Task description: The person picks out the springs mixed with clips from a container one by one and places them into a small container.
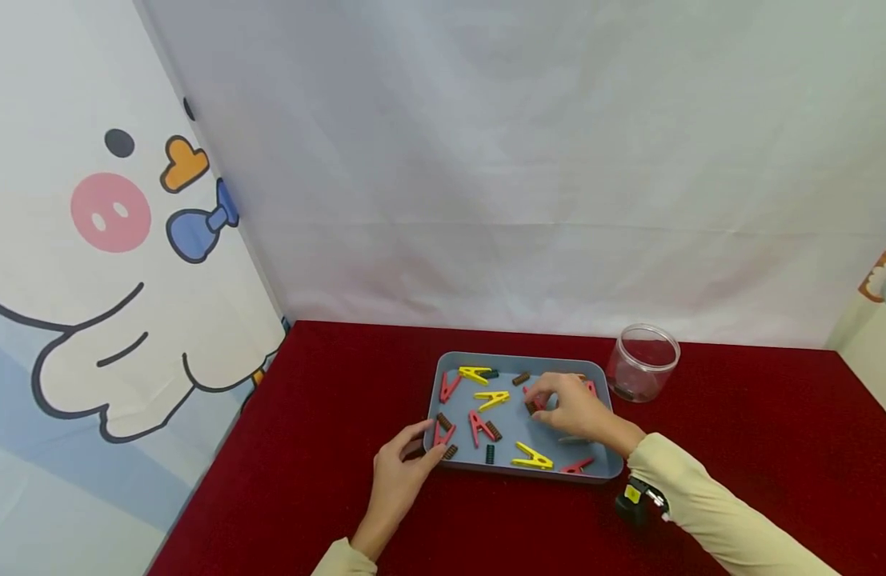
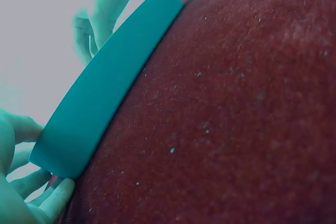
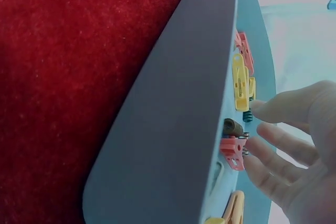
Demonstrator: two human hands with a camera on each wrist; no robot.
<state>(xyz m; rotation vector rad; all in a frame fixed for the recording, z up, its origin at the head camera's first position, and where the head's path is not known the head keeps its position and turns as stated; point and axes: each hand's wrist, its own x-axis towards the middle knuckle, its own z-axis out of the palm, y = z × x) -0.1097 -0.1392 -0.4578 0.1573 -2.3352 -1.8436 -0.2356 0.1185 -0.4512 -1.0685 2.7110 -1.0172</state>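
Springs and clips worked over in tray

A grey tray (image 1: 515, 428) scattered with red and yellow clips and small springs is seen on a red cloth (image 1: 284, 496). Its near-left corner, at eight o'clock, is gripped by the left hand (image 1: 399, 472), the thumb laid at the rim and the other fingers wrapped below. The right hand (image 1: 578, 406) is held over the tray's three o'clock side, thumb and fingers parted and nothing seen grasped; whether anything is touched cannot be told. Just by its fingertips, near the tray's centre, a brown spring (image 3: 232, 127) is seen against a red clip (image 3: 233, 153). A yellow clip (image 1: 532, 458) is set at six o'clock, a dark spring (image 1: 490, 454) between seven and eight. A clear jar (image 1: 639, 380) is placed outside the tray at two o'clock, backed by a white curtain (image 1: 522, 200) at twelve.
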